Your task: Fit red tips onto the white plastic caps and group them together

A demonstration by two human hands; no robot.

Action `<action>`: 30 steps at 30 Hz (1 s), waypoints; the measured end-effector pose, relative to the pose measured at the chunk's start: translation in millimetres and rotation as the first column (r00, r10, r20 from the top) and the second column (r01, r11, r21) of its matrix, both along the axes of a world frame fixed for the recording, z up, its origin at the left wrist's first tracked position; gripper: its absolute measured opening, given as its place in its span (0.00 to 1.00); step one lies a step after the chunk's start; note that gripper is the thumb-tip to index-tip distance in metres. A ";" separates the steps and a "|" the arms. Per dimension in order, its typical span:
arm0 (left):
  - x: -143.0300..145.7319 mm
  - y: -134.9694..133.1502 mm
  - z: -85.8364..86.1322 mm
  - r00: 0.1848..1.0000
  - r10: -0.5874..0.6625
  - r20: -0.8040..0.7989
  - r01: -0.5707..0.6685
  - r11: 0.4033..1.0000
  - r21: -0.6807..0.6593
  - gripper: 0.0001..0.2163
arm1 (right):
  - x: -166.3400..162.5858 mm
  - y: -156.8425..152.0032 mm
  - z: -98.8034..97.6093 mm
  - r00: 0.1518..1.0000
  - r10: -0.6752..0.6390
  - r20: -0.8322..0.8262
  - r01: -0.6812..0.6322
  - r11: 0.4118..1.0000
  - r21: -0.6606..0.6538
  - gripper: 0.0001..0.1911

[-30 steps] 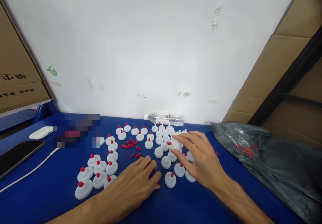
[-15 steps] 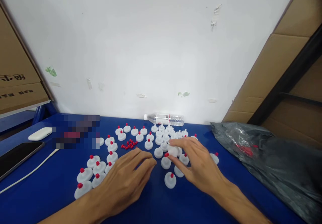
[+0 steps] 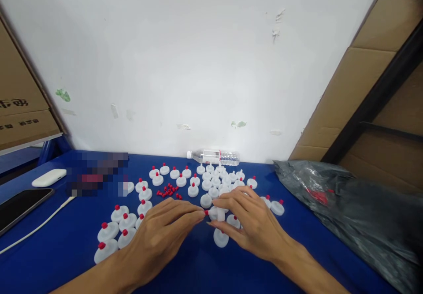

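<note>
I see my right hand (image 3: 253, 228) pinching a white cap (image 3: 218, 213) near the table's (image 3: 66, 241) front edge, my left hand (image 3: 161, 236) pressing a red plug (image 3: 206, 213) against it (fingers curled), red plugs (image 3: 168, 191) loose mid-table.

Pretty plain setup here: a white wall (image 3: 185, 60) fills most of the view, scuffed up with bits of torn tape and a small green smear toward its left side. Right up against the bottom of that wall sits a bright blue surface (image 3: 59, 241). Left of the wall there's a cardboard box (image 3: 20, 104) with some dark print on it, and right of the wall more flat cardboard (image 3: 366, 73) leans in at an angle with a black frame bar (image 3: 373, 104) running across it. Light is even and soft, no harsh shadows on the wall.
</note>
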State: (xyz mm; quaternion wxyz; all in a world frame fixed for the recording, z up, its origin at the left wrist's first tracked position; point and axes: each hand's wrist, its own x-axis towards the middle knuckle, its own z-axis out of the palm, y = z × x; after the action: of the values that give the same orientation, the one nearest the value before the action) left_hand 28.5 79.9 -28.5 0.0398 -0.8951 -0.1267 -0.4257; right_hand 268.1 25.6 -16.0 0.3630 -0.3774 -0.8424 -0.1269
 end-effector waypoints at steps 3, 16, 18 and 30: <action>-0.1 -1.4 2.0 1.000 -0.004 -0.014 0.004 1.000 -0.004 0.10 | -0.3 -0.2 -2.0 1.000 0.018 0.009 -0.018 1.000 0.010 0.13; 8.1 0.3 -3.7 0.986 0.031 -0.161 -0.047 0.994 -0.095 0.11 | -12.2 -4.3 -3.3 0.999 0.044 0.025 -0.046 0.995 0.090 0.12; 7.9 -1.8 -3.7 0.989 0.051 -0.140 -0.063 0.995 -0.082 0.10 | -14.4 -5.3 -3.3 0.999 0.041 0.013 -0.042 0.995 0.095 0.12; 2.5 2.1 -1.6 0.994 0.085 -0.073 -0.086 0.996 -0.007 0.06 | -8.6 -4.2 -3.0 1.000 0.019 0.008 -0.020 0.999 0.048 0.11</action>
State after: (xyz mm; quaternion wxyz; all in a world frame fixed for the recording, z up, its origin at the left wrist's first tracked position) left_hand 31.1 82.0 -30.1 0.0581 -0.9040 -0.1654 -0.3900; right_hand 259.5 21.4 -19.1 0.3699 -0.3598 -0.8442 -0.1449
